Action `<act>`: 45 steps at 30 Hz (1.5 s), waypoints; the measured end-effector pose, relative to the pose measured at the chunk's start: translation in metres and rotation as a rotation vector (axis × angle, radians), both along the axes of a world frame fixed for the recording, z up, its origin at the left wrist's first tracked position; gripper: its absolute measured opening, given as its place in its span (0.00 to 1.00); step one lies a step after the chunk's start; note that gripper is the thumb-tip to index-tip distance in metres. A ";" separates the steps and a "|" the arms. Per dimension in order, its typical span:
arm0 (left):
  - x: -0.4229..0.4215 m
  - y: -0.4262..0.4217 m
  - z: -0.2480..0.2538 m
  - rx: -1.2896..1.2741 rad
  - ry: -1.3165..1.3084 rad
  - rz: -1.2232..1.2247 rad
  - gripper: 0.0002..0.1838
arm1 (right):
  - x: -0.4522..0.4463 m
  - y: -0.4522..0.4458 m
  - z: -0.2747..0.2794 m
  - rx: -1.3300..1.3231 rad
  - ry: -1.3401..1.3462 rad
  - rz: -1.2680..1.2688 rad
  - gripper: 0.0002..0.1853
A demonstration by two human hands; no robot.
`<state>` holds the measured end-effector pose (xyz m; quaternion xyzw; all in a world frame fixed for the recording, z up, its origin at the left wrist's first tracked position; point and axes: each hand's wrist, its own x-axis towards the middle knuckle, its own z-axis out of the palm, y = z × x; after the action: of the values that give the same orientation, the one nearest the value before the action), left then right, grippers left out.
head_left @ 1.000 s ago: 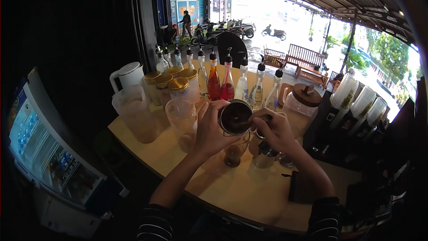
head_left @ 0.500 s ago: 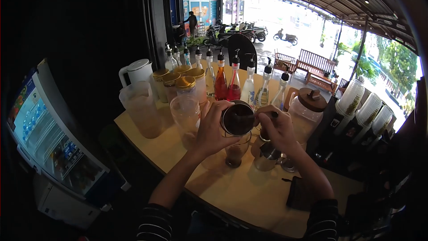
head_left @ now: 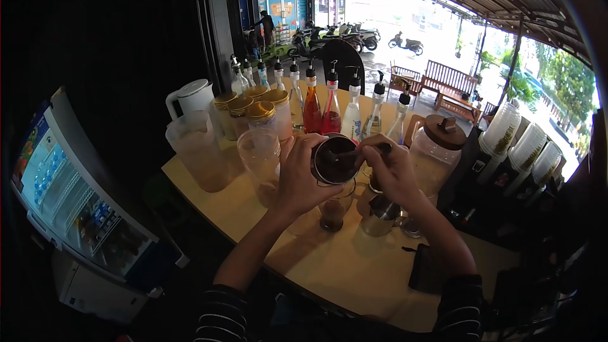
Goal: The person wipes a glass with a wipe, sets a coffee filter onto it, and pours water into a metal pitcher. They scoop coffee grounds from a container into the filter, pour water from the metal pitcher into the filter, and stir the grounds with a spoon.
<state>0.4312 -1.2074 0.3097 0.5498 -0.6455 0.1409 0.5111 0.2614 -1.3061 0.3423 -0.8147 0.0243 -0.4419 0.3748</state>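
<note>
My left hand (head_left: 303,174) is wrapped round a cup (head_left: 324,172) with a dark inside, tipped so its mouth faces me. A spoon (head_left: 346,156) reaches into it, its handle pinched in my right hand (head_left: 391,170). What lies in the cup is too dark to make out. Below the cup stands a clear glass (head_left: 332,214) with something brown in its lower part. To the right of that glass is a steel pitcher (head_left: 379,220). A clear plastic jug (head_left: 258,152) stands just left of my left hand.
Pump-top bottles (head_left: 312,109) line the far side of the table (head_left: 323,266). Gold-lidded jars (head_left: 261,113) and a cloudy jug (head_left: 197,155) stand left. A wooden-lidded jar (head_left: 437,152), stacked plastic cups (head_left: 501,130) and a black pouch (head_left: 425,269) are right. A fridge (head_left: 82,196) stands far left.
The cup has tilted slightly more towards me, and more of the spoon shows inside it. Both hands keep their holds, and the view has shifted slightly.
</note>
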 end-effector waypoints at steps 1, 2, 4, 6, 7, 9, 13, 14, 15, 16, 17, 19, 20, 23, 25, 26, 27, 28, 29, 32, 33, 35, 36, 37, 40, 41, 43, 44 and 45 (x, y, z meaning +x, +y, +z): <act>0.000 0.000 0.001 -0.008 -0.023 0.016 0.44 | 0.000 0.001 0.002 0.026 0.027 0.030 0.06; 0.001 0.000 0.001 -0.016 -0.047 0.031 0.43 | -0.001 0.004 0.003 -0.019 0.034 0.025 0.06; 0.001 -0.001 0.001 -0.013 -0.028 0.021 0.43 | -0.001 0.004 0.005 0.060 0.013 0.012 0.06; 0.001 -0.001 -0.001 -0.011 -0.008 0.013 0.43 | 0.001 0.000 0.004 0.140 -0.005 -0.002 0.07; 0.002 -0.002 0.000 0.001 0.006 -0.010 0.43 | 0.002 -0.004 0.001 0.097 0.017 0.053 0.07; 0.005 -0.003 -0.002 0.020 0.024 -0.031 0.43 | 0.003 -0.008 0.000 0.061 0.042 0.109 0.07; 0.014 -0.005 0.001 0.062 -0.062 -0.060 0.45 | 0.003 -0.014 0.002 0.053 0.032 0.051 0.06; 0.015 -0.004 0.003 0.048 -0.138 -0.047 0.45 | 0.004 -0.016 0.001 0.002 0.047 0.076 0.05; 0.017 -0.004 0.003 0.049 -0.139 -0.045 0.45 | 0.004 -0.016 0.001 0.003 0.047 0.078 0.05; 0.018 -0.004 0.004 0.079 -0.166 -0.048 0.45 | 0.004 -0.016 0.001 0.020 0.025 0.059 0.05; 0.019 -0.004 0.005 0.108 -0.193 -0.052 0.46 | 0.003 -0.016 0.001 0.038 0.003 0.038 0.05; 0.020 -0.003 0.009 0.137 -0.192 -0.070 0.45 | 0.002 -0.018 0.003 0.038 0.048 0.053 0.05; 0.020 -0.003 0.012 0.166 -0.192 -0.086 0.44 | 0.003 -0.019 0.005 0.036 0.093 0.070 0.05; 0.023 -0.001 0.022 0.233 -0.263 -0.089 0.44 | -0.004 -0.015 0.022 0.111 0.285 0.043 0.06; 0.024 -0.002 0.026 0.235 -0.307 -0.091 0.44 | -0.003 -0.022 0.028 0.120 0.258 0.070 0.06; 0.025 -0.003 0.028 0.235 -0.351 -0.096 0.44 | -0.002 -0.025 0.031 0.128 0.233 0.094 0.06; 0.025 -0.003 0.030 0.235 -0.351 -0.095 0.44 | -0.001 -0.025 0.033 0.128 0.232 0.095 0.06; 0.026 -0.003 0.032 0.246 -0.367 -0.105 0.44 | 0.000 -0.025 0.035 0.093 0.277 0.157 0.06; 0.026 -0.004 0.033 0.256 -0.383 -0.116 0.44 | 0.000 -0.025 0.037 0.058 0.322 0.219 0.07; 0.023 -0.004 0.034 0.276 -0.361 -0.143 0.44 | 0.000 -0.030 0.049 -0.139 0.355 0.148 0.09; 0.022 -0.004 0.034 0.276 -0.363 -0.145 0.44 | -0.002 -0.026 0.057 -0.138 0.354 0.146 0.09; 0.023 -0.003 0.034 0.252 -0.392 -0.124 0.43 | -0.006 -0.013 0.074 -0.051 0.524 -0.012 0.10; 0.023 -0.003 0.034 0.251 -0.391 -0.123 0.43 | -0.006 -0.012 0.074 -0.051 0.525 -0.012 0.10; 0.023 -0.002 0.034 0.245 -0.387 -0.133 0.43 | -0.006 -0.011 0.075 -0.154 0.501 -0.027 0.10; 0.023 -0.002 0.035 0.235 -0.399 -0.137 0.43 | -0.005 -0.008 0.070 -0.272 0.477 -0.041 0.09; 0.023 -0.002 0.036 0.232 -0.418 -0.128 0.43 | -0.005 -0.006 0.069 -0.288 0.474 -0.038 0.09; 0.022 -0.002 0.035 0.227 -0.418 -0.123 0.43 | -0.003 -0.004 0.070 -0.277 0.497 -0.056 0.09; 0.021 -0.002 0.035 0.222 -0.417 -0.120 0.44 | -0.003 -0.003 0.071 -0.265 0.520 -0.075 0.09; 0.020 -0.001 0.036 0.221 -0.418 -0.123 0.44 | -0.004 -0.003 0.073 -0.265 0.520 -0.078 0.09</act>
<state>0.4510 -1.2087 0.3457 0.5209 -0.7810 0.1489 0.3108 0.2578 -1.3086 0.4150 -0.9409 0.0928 -0.2314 0.2292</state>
